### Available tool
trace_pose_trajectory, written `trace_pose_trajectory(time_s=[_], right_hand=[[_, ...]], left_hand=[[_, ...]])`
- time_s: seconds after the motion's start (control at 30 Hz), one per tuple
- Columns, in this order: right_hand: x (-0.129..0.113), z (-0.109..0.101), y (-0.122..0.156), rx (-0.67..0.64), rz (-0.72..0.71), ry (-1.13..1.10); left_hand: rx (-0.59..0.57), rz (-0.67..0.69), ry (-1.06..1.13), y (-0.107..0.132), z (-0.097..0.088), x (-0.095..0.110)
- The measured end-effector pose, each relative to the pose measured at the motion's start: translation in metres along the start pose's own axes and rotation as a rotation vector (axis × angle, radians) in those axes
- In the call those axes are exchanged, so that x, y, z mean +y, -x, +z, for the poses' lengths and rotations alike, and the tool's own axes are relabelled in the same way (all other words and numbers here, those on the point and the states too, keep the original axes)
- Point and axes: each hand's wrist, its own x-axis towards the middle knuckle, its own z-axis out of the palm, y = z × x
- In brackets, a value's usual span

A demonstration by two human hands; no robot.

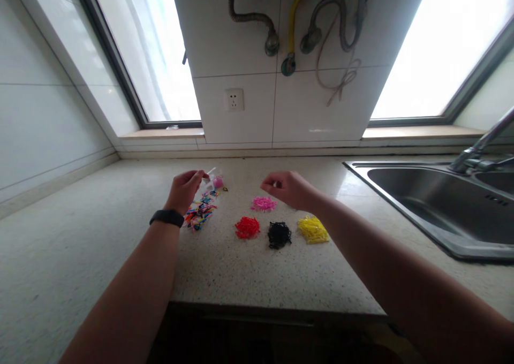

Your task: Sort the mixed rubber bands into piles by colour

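My left hand (187, 186), with a black band on its wrist, pinches the edge of what looks like a clear plastic bag (209, 181) holding a round pink item (218, 182). Below it lies a mixed multicoloured heap (201, 213) of small thin pieces, perhaps little elastic bands. My right hand (287, 188) is closed, fingertips together, just above a pink pile (264, 203); anything in them is too small to make out. Nearer me are a red pile (247, 227), a black pile (279, 235) and a yellow pile (313, 229), the last beside my right forearm.
The speckled stone counter (225, 278) ends at a front edge close to me. A steel sink (425, 209) with a faucet (474, 152) is at the right. On the tiled back wall are a socket (234, 99) and several hoses above it, between two windows.
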Motion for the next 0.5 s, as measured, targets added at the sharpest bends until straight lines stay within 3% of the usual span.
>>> trace_pose_trajectory(time_s=[0.1,0.23,0.37,0.5], right_hand=[[-0.024,0.026,-0.031,-0.165,-0.057,0.133],[-0.039,0.066,-0.063,-0.382,-0.083,0.362],[-0.041,0.099,-0.078,-0.435,-0.072,0.467],[-0.04,0.118,-0.085,-0.452,-0.051,0.466]], left_hand=[[-0.001,-0.011,0.021,0.001,0.0,0.001],[-0.019,-0.029,0.037,0.001,0.002,0.002],[-0.028,-0.048,0.037,0.0,0.004,0.001],[-0.043,-0.044,0.02,0.0,0.005,0.0]])
